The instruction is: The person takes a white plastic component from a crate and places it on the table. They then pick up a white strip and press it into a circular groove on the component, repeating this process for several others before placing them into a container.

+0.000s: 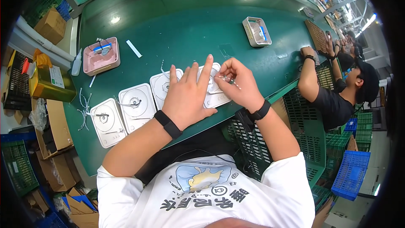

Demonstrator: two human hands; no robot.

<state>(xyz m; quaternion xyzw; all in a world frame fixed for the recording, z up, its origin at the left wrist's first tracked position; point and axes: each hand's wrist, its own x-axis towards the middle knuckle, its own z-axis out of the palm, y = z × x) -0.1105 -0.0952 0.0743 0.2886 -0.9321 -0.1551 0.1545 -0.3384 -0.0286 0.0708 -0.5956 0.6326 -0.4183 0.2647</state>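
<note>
Several white record-player-shaped housings stand in a slanting row along the table's near edge, among them one at the left end point(110, 137) and one beside it point(145, 120). My left hand point(185, 97) lies over the right part of the row, fingers spread and straight, hiding much of the housings under it. At the rightmost housing point(216, 100) my right hand point(242, 86) is closed in a pinch. Thin white wires point(236, 85) stick out between its thumb and fingers; their far ends are hidden. Loose white wires point(86, 112) lie by the left end of the row.
A pink box point(88, 64) with a blue part inside sits at the far left of the green table point(190, 29); a paler box point(245, 28) stands at the far right. A white strip point(134, 48) lies between. A person point(310, 78) works to the right, near green crates point(303, 128).
</note>
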